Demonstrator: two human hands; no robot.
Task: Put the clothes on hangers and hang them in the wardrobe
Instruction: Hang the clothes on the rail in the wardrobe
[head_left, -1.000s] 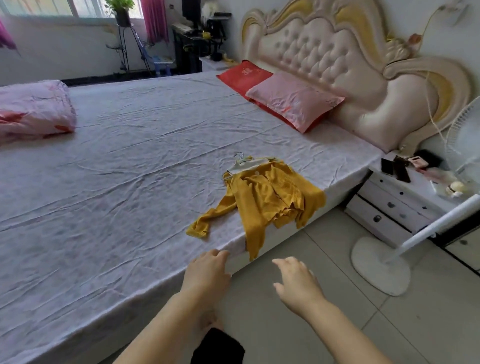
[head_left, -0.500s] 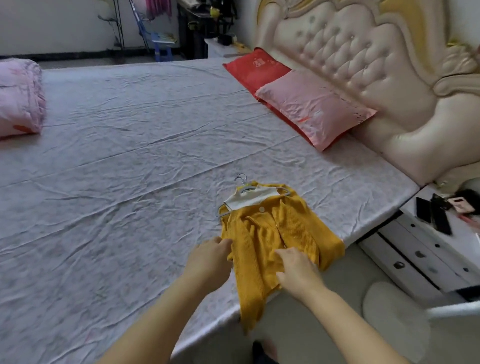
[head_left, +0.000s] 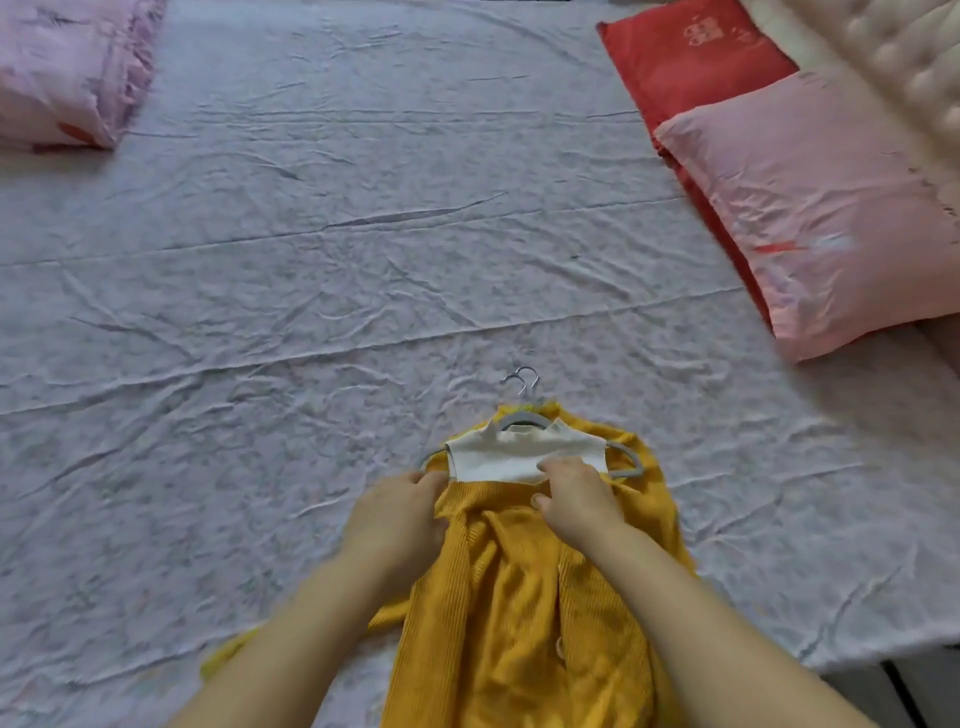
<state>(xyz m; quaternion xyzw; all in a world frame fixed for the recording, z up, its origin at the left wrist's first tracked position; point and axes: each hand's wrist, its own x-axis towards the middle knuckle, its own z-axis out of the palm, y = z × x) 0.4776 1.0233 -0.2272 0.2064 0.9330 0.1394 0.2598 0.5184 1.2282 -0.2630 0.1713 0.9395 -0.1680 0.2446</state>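
Bedsheet (head_left: 363, 260) under yellow cardigan (head_left: 519, 597), left hand (head_left: 400, 514) and right hand (head_left: 576, 499) gripping its front

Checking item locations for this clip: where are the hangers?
In the head view, lower centre, the hangers lie on the bed inside the cardigan, hooks poking past its neck, just beyond the left hand and right hand.

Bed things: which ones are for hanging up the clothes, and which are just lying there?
For the job: yellow cardigan; white top inside it; grey hangers; left hand and right hand, both gripping the cardigan.

Just lying about: pink pillow; red pillow; pink quilt.
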